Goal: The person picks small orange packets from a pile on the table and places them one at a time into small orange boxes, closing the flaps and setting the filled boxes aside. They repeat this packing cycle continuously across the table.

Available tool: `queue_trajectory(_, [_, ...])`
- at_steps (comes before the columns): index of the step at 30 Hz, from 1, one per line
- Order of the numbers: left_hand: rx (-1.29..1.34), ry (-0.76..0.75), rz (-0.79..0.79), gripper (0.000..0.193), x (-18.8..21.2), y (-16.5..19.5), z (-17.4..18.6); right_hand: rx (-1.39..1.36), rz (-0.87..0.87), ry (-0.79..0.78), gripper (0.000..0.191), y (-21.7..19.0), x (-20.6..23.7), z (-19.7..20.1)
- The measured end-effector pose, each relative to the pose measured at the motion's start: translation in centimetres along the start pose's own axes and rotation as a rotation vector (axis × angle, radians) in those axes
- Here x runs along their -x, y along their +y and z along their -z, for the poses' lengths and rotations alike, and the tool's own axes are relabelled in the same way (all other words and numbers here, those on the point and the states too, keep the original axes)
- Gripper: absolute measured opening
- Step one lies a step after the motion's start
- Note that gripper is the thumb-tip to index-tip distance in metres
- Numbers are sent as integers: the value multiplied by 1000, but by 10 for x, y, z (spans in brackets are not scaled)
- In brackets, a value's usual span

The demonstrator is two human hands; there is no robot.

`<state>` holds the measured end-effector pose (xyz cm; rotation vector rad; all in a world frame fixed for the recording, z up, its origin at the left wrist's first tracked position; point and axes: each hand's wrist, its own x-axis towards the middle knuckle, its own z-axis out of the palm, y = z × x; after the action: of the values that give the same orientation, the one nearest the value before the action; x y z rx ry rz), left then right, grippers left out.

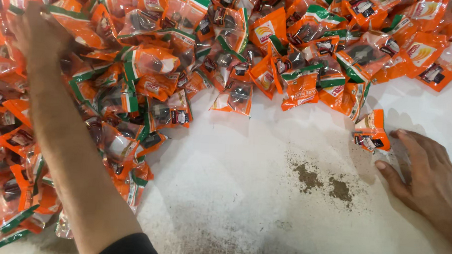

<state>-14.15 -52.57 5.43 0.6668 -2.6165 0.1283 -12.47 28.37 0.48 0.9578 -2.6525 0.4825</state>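
A big heap of small orange, green and white plastic packets (158, 64) with dark metal parts inside covers the top and left of a white surface (244, 182). My left hand (36, 33) reaches far into the heap at the upper left, fingers down among the packets; whether it grips one I cannot tell. My right hand (427, 179) lies flat on the white surface at the right, fingers apart. Its fingertips are right beside a single orange packet (371, 132) lying apart from the heap.
Two dark stains (324, 183) mark the white surface near the middle right. My left forearm (70, 146) lies across the packets on the left side.
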Motion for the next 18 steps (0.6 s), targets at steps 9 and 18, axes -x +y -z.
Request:
queue_trajectory(9, [-162, 56, -32, 44, 12, 11, 3, 1, 8, -8, 70, -8, -13, 8])
queue_trajectory(18, [840, 675, 131, 20, -24, 128, 12, -101, 3, -6, 65, -5, -14, 6])
